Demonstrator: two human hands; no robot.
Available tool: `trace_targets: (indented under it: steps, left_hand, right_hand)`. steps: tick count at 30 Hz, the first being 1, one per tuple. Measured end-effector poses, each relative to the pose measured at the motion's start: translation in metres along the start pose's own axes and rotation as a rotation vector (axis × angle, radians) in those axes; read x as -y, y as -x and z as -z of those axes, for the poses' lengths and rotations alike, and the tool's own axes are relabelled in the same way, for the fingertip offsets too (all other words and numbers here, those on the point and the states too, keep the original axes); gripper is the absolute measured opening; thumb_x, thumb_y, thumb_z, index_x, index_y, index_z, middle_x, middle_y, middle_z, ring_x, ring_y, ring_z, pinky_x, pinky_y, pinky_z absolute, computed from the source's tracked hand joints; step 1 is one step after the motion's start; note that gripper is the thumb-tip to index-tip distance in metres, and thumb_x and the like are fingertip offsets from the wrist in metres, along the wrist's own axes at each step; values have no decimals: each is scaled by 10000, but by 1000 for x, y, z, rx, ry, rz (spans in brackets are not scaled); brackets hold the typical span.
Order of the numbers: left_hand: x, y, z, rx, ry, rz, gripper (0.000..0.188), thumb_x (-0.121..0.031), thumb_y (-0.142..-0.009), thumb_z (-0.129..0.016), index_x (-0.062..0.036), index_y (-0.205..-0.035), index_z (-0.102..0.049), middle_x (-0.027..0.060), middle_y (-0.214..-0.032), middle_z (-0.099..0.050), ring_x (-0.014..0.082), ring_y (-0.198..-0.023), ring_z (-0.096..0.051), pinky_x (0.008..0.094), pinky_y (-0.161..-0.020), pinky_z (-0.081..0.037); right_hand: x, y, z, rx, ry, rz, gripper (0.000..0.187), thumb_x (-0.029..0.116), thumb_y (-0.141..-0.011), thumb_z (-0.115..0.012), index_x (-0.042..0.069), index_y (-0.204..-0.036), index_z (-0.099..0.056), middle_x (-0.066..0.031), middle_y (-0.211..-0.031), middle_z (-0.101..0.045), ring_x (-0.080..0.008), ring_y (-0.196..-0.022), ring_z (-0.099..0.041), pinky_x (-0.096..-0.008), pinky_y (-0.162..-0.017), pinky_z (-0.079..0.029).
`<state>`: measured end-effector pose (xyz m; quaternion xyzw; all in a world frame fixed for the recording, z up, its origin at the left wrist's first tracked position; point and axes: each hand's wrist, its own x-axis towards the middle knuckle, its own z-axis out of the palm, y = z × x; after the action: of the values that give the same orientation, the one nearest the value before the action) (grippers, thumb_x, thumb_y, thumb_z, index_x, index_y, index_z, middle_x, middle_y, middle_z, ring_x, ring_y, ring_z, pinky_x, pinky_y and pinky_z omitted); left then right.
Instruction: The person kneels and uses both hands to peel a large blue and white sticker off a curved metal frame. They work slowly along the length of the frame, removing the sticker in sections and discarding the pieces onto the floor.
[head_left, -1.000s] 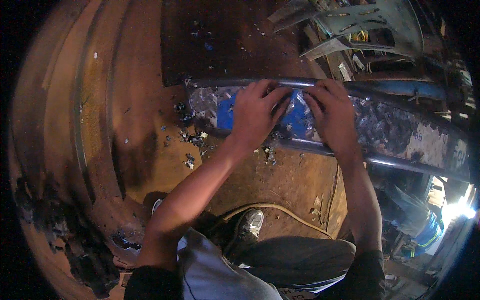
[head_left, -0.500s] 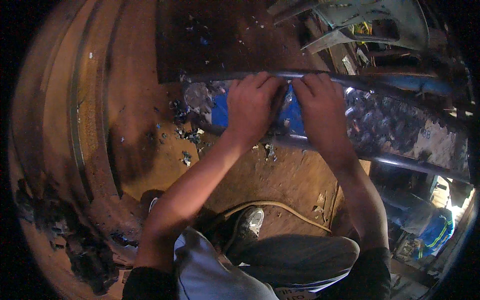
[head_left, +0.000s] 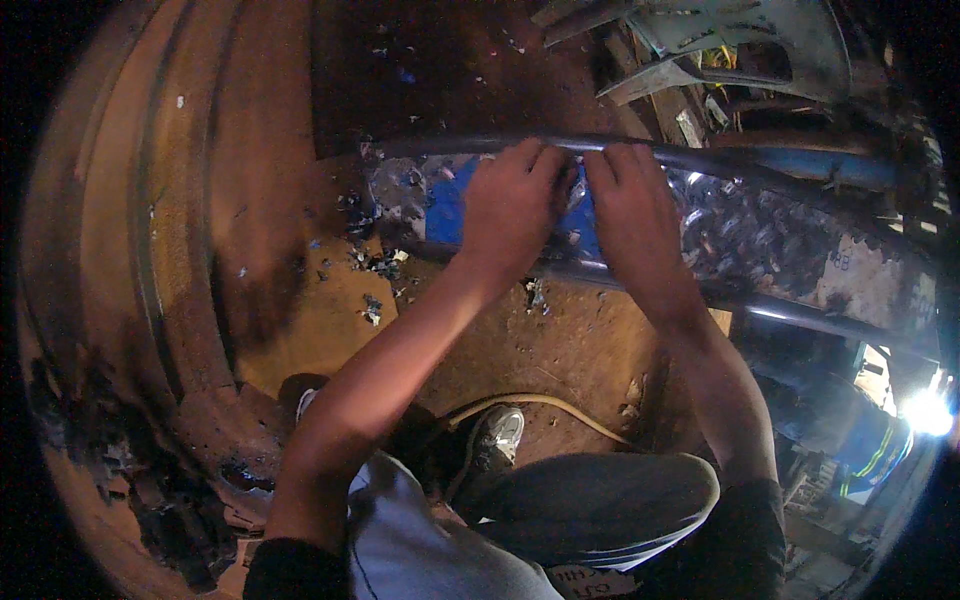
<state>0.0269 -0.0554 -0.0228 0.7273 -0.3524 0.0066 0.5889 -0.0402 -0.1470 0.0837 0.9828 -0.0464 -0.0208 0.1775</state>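
Note:
A long dark panel (head_left: 780, 235) with rounded, shiny edges lies across in front of me. Its surface is scuffed, and a bright blue patch (head_left: 442, 210) shows around and between my hands. My left hand (head_left: 510, 210) bends its fingers at the panel's far edge, left of the middle. Close beside it, my right hand (head_left: 632, 205) grips the same edge, knuckles up. Both sets of fingertips are hidden, so anything small pinched in them cannot be made out.
Dark and pale scraps (head_left: 378, 263) litter the brown floor beside the panel's left end. A yellowish hose (head_left: 545, 399) curves near my shoe (head_left: 500, 430). A grey plastic chair (head_left: 745, 45) stands far right. Blue cloth with reflective stripes (head_left: 868, 455) lies at right, near a glaring light (head_left: 928, 411).
Both hands stay at the panel's far edge, with only slight shifts of the fingers. A bright light has appeared at the right, and the view has moved a little.

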Motion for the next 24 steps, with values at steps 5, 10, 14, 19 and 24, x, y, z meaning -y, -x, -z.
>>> trace_targets:
  steps: [5, 10, 14, 19, 24]
  left_hand:
    - [3, 0, 3, 6, 35, 6, 163, -184, -848, -639, -91, -982, -642, 103, -935, -614, 311, -907, -606, 449, -776, -461]
    - [2, 3, 4, -20, 65, -19, 219, -174, -829, -661, -107, -1037, -672, 96, -978, -634, 316, -898, -612, 435, -792, -477]
    - [0, 5, 5, -1, 86, -26, 271, -148, -821, -682, -100, -1087, -682, 113, -1026, -650, 343, -902, -626, 430, -780, -508]
    - [0, 8, -1, 3, 91, -26, 301, -120, -811, -682, -117, -1112, -678, 115, -1069, -656, 341, -924, -634, 414, -787, -521]
    - [2, 14, -8, 9, 107, -76, 362, -93, -798, -656, -149, -1156, -655, 116, -1089, -643, 331, -922, -622, 425, -784, -513]
  right_hand:
    - [-9, 0, 3, -115, -202, -64, 169, 47, -836, -576, 21, -989, -644, -146, -972, -612, -328, -953, -584, -403, -812, -497]
    - [-15, -3, 10, -270, -441, -220, 123, 17, -842, -645, 23, -963, -671, -140, -916, -663, -312, -861, -656, -367, -763, -517]
    - [-14, -4, 18, -219, -471, -268, 137, 9, -833, -663, 20, -970, -676, -139, -923, -669, -292, -862, -668, -342, -771, -514]
    - [-21, -4, 17, -198, -526, -211, 132, 51, -832, -670, 19, -959, -675, -154, -945, -674, -325, -876, -665, -383, -782, -519]
    - [-21, 3, 13, -256, -524, -221, 142, 73, -822, -684, 17, -952, -674, -168, -949, -670, -341, -871, -662, -405, -774, -526]
